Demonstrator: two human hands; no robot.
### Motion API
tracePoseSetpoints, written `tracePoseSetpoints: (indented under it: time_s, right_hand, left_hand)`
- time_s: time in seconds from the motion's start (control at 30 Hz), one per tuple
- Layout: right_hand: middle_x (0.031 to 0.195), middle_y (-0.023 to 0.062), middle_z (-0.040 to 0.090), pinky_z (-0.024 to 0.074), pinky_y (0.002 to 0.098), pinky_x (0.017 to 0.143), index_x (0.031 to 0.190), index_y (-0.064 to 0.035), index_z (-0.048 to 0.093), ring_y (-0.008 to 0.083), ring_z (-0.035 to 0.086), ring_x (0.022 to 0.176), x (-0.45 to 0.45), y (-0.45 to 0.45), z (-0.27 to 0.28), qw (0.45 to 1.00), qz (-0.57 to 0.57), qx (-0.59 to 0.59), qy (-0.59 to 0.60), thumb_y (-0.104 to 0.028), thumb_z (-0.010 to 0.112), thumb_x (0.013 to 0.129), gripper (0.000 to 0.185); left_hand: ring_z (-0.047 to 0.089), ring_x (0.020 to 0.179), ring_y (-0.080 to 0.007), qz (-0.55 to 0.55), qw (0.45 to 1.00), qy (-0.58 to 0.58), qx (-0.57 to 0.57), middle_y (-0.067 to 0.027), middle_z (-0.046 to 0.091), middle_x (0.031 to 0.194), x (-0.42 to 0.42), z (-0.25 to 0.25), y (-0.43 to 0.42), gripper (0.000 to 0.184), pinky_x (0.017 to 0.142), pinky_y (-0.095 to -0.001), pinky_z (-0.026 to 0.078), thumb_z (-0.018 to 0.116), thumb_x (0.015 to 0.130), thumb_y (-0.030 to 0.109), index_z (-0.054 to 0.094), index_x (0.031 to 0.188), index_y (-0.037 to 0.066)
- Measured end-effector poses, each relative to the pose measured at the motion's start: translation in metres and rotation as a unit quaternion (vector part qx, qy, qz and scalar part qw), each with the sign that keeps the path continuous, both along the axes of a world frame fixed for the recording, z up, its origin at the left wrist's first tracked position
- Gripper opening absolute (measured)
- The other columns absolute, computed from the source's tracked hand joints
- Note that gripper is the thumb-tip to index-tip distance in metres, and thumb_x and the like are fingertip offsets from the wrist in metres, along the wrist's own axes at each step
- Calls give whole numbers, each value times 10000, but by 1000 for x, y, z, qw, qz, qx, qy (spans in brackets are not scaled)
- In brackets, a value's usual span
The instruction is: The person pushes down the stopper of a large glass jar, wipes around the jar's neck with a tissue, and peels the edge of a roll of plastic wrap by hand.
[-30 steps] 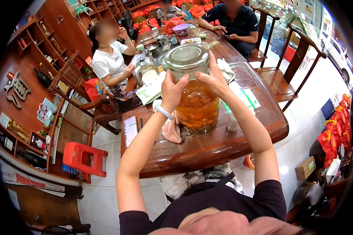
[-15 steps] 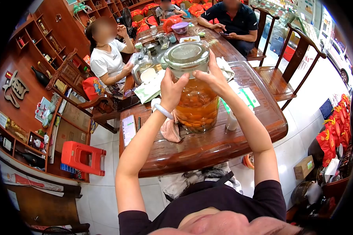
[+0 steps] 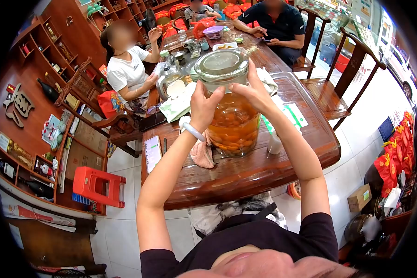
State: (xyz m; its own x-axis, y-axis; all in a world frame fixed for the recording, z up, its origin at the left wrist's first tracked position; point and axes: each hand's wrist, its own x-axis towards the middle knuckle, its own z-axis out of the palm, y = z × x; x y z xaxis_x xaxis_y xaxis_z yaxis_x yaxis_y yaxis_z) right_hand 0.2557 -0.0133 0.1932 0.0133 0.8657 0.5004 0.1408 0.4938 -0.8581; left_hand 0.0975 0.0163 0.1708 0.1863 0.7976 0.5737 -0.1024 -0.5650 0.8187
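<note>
A large glass jar (image 3: 234, 123) stands upright on the wooden table (image 3: 282, 173), with amber liquid and many orange-brown pieces inside. Its round glass lid (image 3: 221, 63) sits on top. My left hand (image 3: 204, 104) grips the jar's neck from the left, a pale bangle on that wrist. From the right, my right hand (image 3: 252, 90) holds the neck, both thumbs toward me just below the lid. The fingers behind the jar are partly hidden. Beside the jar's base lies a pink cloth (image 3: 202, 154), and a small white bottle (image 3: 274, 144) is at its right.
A phone (image 3: 152, 154) lies near the table's left edge. Behind the jar are a glass kettle (image 3: 167, 81), white cloths and tea things. A person in white (image 3: 130, 69) sits at left, another in dark clothing (image 3: 280, 30) at far right. A red stool (image 3: 98, 186) is on the floor.
Almost nothing differs. My hands stay on the jar's neck, and the whole view has shifted very slightly.
</note>
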Motion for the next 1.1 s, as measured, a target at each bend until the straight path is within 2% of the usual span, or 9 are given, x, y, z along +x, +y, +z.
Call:
tracePoseSetpoints:
  time_s: [0.4, 0.47, 0.5, 0.57, 0.67, 0.9, 0.97, 1.1]
  right_hand:
    - [1334, 226, 318, 180, 330, 1051, 1363, 39, 125, 276, 285, 1263, 1, -1, 1, 1000, 8, 2, -9, -257, 636, 668, 912]
    - [1239, 256, 421, 293, 321, 994, 1343, 91, 91, 307, 426, 1160, 1, 2, -1, 1000, -12, 22, -14, -315, 664, 633, 999]
    - [1239, 256, 421, 293, 321, 994, 1343, 91, 91, 307, 426, 1160, 2, 2, -2, 1000, -12, 22, -13, -315, 664, 633, 999]
    - [1365, 224, 267, 147, 326, 1063, 1369, 32, 112, 274, 236, 1291, 2, 2, -3, 1000, 11, -6, -3, -250, 630, 677, 909]
    - [1372, 219, 256, 139, 324, 1066, 1370, 30, 112, 270, 221, 1298, 3, 1, -2, 999, 33, 8, 10, -244, 631, 675, 910]
    - [1368, 213, 263, 138, 321, 1066, 1369, 31, 120, 264, 221, 1297, 2, 3, -4, 999, 32, 16, 9, -240, 638, 667, 913]
    - [1256, 256, 406, 291, 330, 996, 1351, 88, 81, 313, 414, 1172, 2, 3, -3, 999, -12, 42, -21, -342, 674, 632, 1026]
    - [1333, 255, 323, 243, 322, 1028, 1363, 80, 70, 304, 335, 1245, 5, 4, -7, 1000, -14, 11, -18, -330, 654, 662, 1000]
  left_hand:
    - [555, 843, -138, 0, 1000, 16, 10, -98, 598, 953, -2, 2, -1, 393, 757, -271, 437, 626, 776, 212, 487, 1048, -35]
    - [554, 844, -135, -10, 1000, 6, 3, -92, 597, 955, -1, 2, -2, 394, 757, -267, 437, 626, 778, 206, 481, 1053, -37]
    - [554, 844, -135, -11, 1000, 6, 3, -92, 597, 955, -1, 3, -3, 394, 757, -267, 437, 626, 778, 206, 481, 1053, -37]
    - [550, 854, -128, -6, 1000, 24, -13, -87, 594, 963, -2, 6, -6, 390, 761, -264, 435, 625, 781, 199, 479, 1059, -32]
    - [548, 858, -124, -2, 999, 38, -32, -87, 593, 964, -3, 8, -8, 383, 762, -262, 435, 624, 783, 193, 481, 1059, -30]
    - [547, 852, -126, -11, 1000, 4, -12, -87, 592, 959, -1, 4, -6, 381, 754, -262, 435, 622, 787, 200, 483, 1058, -29]
    - [543, 853, -126, 3, 999, 32, -23, -91, 590, 965, -3, 5, -5, 379, 754, -261, 433, 622, 787, 203, 487, 1052, -31]
    - [543, 849, -129, 0, 1000, 25, -16, -90, 589, 962, -2, 4, -4, 377, 749, -261, 434, 623, 785, 204, 490, 1048, -31]
